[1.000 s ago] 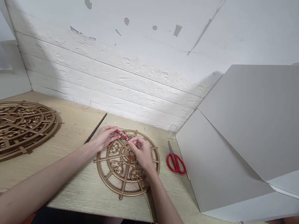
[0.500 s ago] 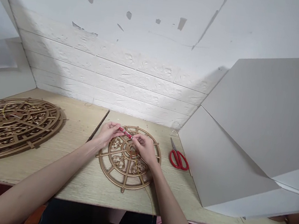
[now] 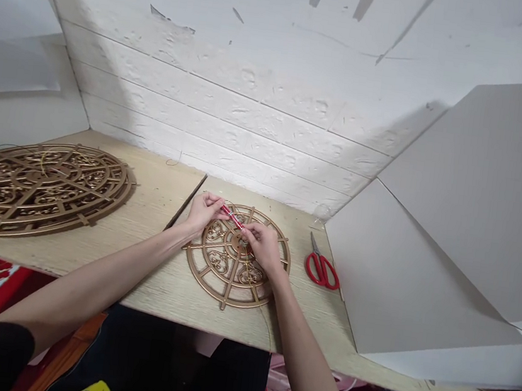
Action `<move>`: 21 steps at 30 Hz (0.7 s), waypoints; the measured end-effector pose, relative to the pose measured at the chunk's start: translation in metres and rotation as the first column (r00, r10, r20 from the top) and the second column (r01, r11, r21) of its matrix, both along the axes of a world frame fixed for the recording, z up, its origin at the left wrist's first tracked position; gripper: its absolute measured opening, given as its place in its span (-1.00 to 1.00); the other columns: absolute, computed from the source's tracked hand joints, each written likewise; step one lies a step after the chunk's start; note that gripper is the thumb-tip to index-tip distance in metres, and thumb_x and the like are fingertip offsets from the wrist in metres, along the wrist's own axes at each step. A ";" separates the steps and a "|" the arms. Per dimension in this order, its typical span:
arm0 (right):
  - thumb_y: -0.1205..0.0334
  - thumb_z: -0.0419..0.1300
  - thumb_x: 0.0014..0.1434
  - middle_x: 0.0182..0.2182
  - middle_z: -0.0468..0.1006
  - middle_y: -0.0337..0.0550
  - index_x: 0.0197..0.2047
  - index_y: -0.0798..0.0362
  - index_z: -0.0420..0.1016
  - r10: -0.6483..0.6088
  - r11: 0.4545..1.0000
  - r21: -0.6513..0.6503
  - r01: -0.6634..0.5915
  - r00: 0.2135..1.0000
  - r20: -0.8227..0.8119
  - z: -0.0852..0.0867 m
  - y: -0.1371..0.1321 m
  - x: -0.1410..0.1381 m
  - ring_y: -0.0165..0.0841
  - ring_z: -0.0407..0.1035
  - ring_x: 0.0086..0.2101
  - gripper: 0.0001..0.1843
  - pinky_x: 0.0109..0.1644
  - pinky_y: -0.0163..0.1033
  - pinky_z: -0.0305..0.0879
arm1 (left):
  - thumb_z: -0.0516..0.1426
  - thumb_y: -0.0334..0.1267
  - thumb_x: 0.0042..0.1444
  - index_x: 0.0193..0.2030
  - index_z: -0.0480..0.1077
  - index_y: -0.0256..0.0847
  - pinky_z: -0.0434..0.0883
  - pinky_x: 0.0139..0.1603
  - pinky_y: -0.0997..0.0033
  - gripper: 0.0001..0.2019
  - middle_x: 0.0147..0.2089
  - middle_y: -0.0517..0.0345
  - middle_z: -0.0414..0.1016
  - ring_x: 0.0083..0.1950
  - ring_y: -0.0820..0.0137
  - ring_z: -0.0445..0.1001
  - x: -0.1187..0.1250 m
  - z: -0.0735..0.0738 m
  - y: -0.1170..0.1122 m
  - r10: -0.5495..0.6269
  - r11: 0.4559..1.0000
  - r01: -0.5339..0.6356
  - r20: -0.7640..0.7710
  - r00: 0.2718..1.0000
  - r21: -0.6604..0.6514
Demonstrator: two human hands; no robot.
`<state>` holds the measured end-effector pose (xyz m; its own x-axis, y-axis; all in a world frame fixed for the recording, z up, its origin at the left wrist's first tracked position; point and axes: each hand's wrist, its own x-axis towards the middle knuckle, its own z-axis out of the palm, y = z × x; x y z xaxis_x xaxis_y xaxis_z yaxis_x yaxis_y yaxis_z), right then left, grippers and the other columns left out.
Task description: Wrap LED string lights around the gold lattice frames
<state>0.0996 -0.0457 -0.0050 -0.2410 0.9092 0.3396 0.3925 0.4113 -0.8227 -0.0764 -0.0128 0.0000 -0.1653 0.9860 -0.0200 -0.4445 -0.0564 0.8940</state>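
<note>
My left hand point(image 3: 206, 211) pinches the left end of a thin red pen-like stick point(image 3: 232, 217) with a pale band on it. The fingers of my right hand point(image 3: 263, 245) are closed at the stick's lower right end. Both hands hold it just above a round gold openwork panel point(image 3: 224, 297) with scrollwork and spokes, which lies flat on the table. A thin gold cord point(image 3: 266, 322) trails from the panel's middle toward the front edge. Some of the panel's centre is hidden behind my right hand.
Red-handled scissors point(image 3: 322, 269) lie to the right of the panel. Larger gold openwork panels point(image 3: 91, 219) are stacked at the left. A white board point(image 3: 402, 289) stands on the right, and a white brick-patterned wall point(image 3: 251, 118) closes off the back of the wooden table point(image 3: 158, 291).
The camera view has shifted, so the scene sits further right and higher. Both hands keep hold of the red stick, which shows little change in pose.
</note>
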 end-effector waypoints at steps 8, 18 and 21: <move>0.01 0.27 0.03 -0.39 0.60 -0.10 -0.27 0.10 0.57 -0.066 0.996 -0.069 0.049 0.961 -0.270 0.027 0.001 0.042 -0.32 0.43 -0.38 -0.68 -0.29 -0.24 0.34 | 0.19 -0.45 0.04 -0.43 0.30 -0.35 0.52 -0.38 0.41 -0.88 -0.48 0.06 0.47 -0.45 0.40 0.53 -0.006 0.006 0.001 -0.135 0.991 0.135 -0.005 0.991 -0.007; 0.02 0.28 0.01 -0.36 0.60 -0.13 -0.32 0.09 0.60 0.219 0.951 -0.216 -0.220 0.975 -0.030 0.022 -0.003 0.030 -0.34 0.43 -0.37 -0.70 -0.28 -0.27 0.30 | 0.15 -0.51 0.05 -0.38 0.25 -0.32 0.51 -0.33 0.37 -0.88 -0.50 0.09 0.46 -0.46 0.41 0.52 -0.012 0.005 0.013 -0.047 0.996 0.053 0.097 0.994 -0.066; 0.03 0.27 0.03 -0.40 0.60 -0.15 -0.33 0.09 0.60 0.277 0.936 -0.224 -0.272 0.961 -0.006 0.017 -0.004 0.020 -0.36 0.41 -0.40 -0.71 -0.31 -0.29 0.27 | 0.17 -0.47 0.04 -0.34 0.25 -0.31 0.48 -0.39 0.44 -0.87 -0.52 0.12 0.46 -0.51 0.46 0.49 -0.015 0.007 0.013 -0.020 0.998 0.025 0.078 0.997 -0.065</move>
<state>0.1198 -0.0496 0.0117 -0.4976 0.8578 0.1288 0.3118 0.3155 -0.8963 -0.0912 0.0000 0.0073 -0.1384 0.9856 -0.0969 -0.5128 0.0124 0.8584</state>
